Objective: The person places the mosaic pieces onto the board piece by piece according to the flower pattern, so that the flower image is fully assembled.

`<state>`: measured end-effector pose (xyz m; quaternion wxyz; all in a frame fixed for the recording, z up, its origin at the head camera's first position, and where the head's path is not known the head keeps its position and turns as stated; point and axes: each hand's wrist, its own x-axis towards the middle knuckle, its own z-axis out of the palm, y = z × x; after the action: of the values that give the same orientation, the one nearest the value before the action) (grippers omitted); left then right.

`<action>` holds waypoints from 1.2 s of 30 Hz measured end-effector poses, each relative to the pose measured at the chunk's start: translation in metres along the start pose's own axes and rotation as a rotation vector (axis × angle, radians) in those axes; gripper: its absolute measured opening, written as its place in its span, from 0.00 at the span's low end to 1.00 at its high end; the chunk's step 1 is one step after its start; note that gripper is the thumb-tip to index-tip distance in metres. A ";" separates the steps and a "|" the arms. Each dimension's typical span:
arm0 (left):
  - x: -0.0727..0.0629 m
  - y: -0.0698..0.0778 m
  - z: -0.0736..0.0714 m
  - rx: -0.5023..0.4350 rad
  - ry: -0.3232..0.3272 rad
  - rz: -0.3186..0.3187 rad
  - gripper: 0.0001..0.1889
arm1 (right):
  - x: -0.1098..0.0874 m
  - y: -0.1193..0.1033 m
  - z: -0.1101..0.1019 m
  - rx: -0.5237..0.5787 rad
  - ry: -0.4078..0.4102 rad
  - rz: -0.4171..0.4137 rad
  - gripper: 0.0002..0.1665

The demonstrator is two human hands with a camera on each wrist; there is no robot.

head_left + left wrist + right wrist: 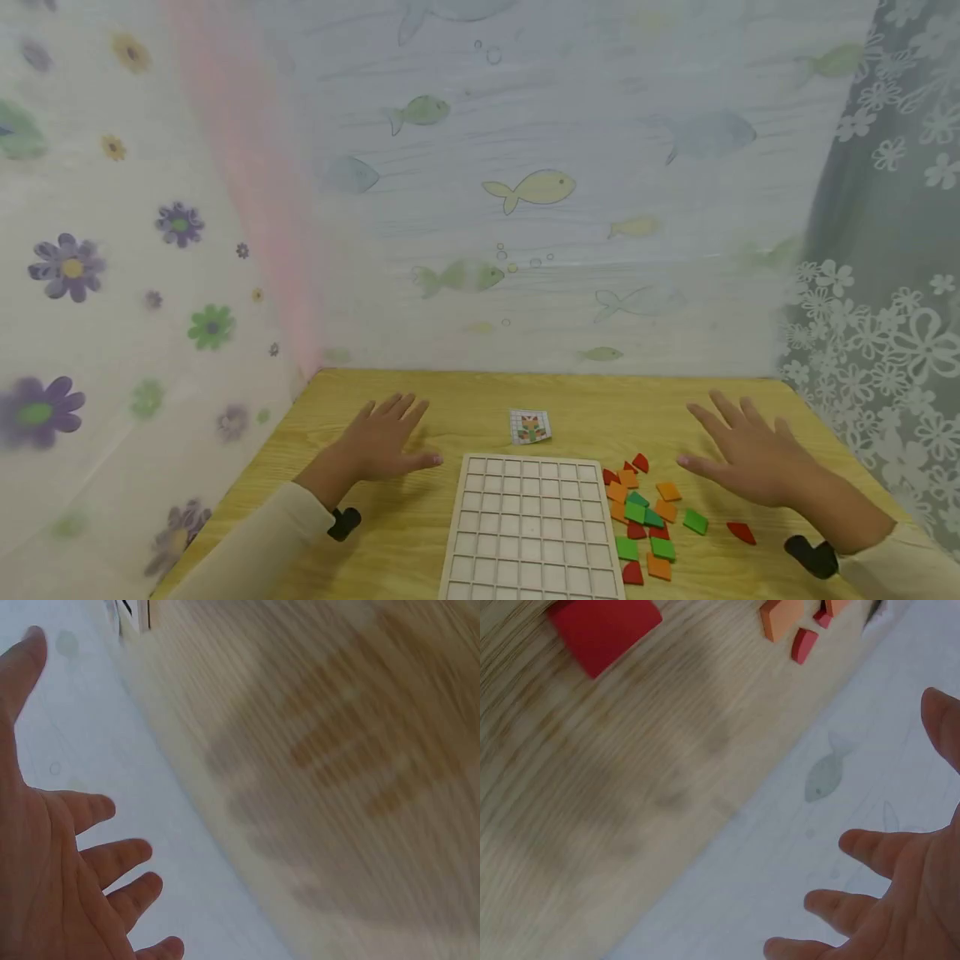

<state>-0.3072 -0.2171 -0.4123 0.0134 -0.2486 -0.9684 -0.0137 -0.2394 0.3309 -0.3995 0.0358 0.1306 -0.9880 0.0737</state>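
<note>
My left hand hovers over the table left of the wooden grid board, fingers spread and holding nothing. On the other side, my right hand is also raised with fingers apart and nothing in it. Closest to it is a red quarter-round tile, which also shows in the right wrist view as a red tile. Between board and right hand lies a loose heap of orange, green and red tiles. The grid's visible cells hold no tiles. Behind the board lies a small pattern card with a coloured flower design.
The wooden table ends at a back curtain printed with fish. A flowered curtain hangs on the left and a grey lace one on the right. Dark straps sit at both wrists.
</note>
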 end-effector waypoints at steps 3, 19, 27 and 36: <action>0.004 0.007 0.008 -0.043 -0.024 0.028 0.54 | 0.005 -0.001 0.004 0.017 0.002 -0.018 0.51; 0.021 0.031 0.034 -0.628 -0.062 0.067 0.41 | 0.028 -0.010 0.018 0.333 -0.063 -0.083 0.31; 0.024 0.039 0.041 -0.758 0.004 -0.035 0.32 | 0.037 -0.016 0.030 0.451 -0.078 -0.034 0.22; 0.024 0.047 0.043 -0.849 0.015 -0.091 0.25 | 0.046 -0.018 0.045 0.514 -0.097 0.033 0.22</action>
<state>-0.3062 -0.1628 -0.4540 -0.0837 -0.1887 -0.8867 -0.4138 -0.2816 0.2948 -0.4370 -0.0473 0.1227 -0.9395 0.3164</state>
